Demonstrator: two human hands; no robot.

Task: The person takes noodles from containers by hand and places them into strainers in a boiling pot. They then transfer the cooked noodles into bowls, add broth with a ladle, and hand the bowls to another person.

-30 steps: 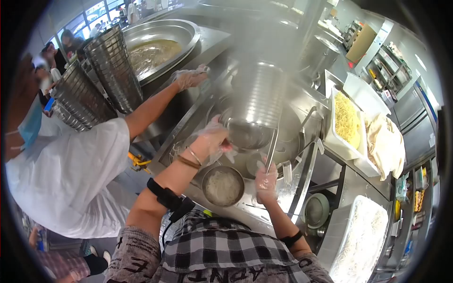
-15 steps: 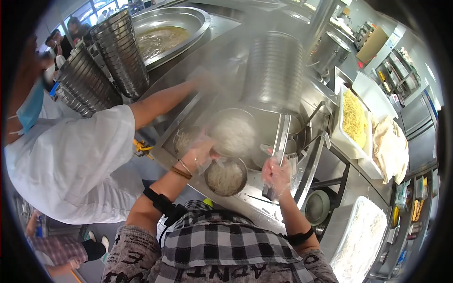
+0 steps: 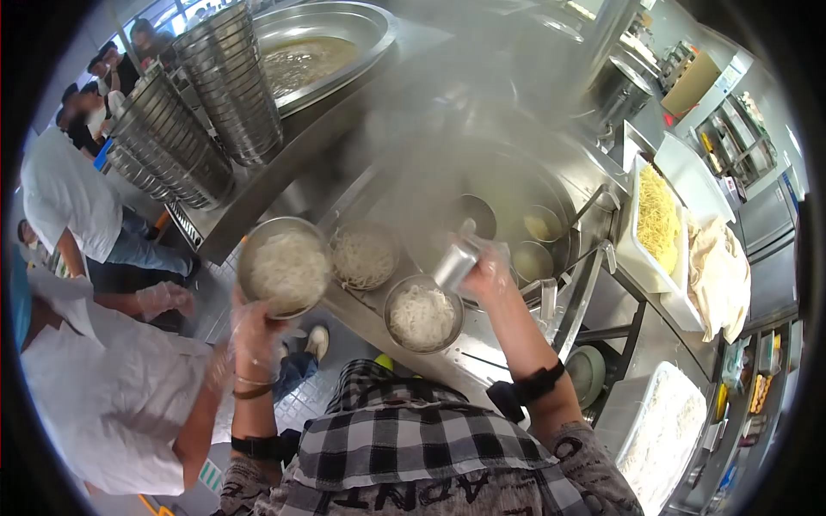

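Observation:
My left hand, in a clear glove, grips the edge of a metal bowl of pale noodles, held out beyond the counter's left side. My gloved right hand is closed on a shiny metal handle, whose far end is lost in steam. Just below that handle, a second noodle bowl rests on the counter's front edge. Another bowl with noodles stands between it and the raised bowl. Strainers hang in the steaming pot to the right.
Co-workers in white stand at left, one gloved hand near my bowl. Tall bowl stacks and a wide pan are behind. At right are a tray of yellow noodles, a cloth and a white tub.
My left hand has moved left, carrying the bowl off the counter. My right hand has shifted up and left. The co-worker's reaching arm and the large ribbed stack over the pot have gone from there.

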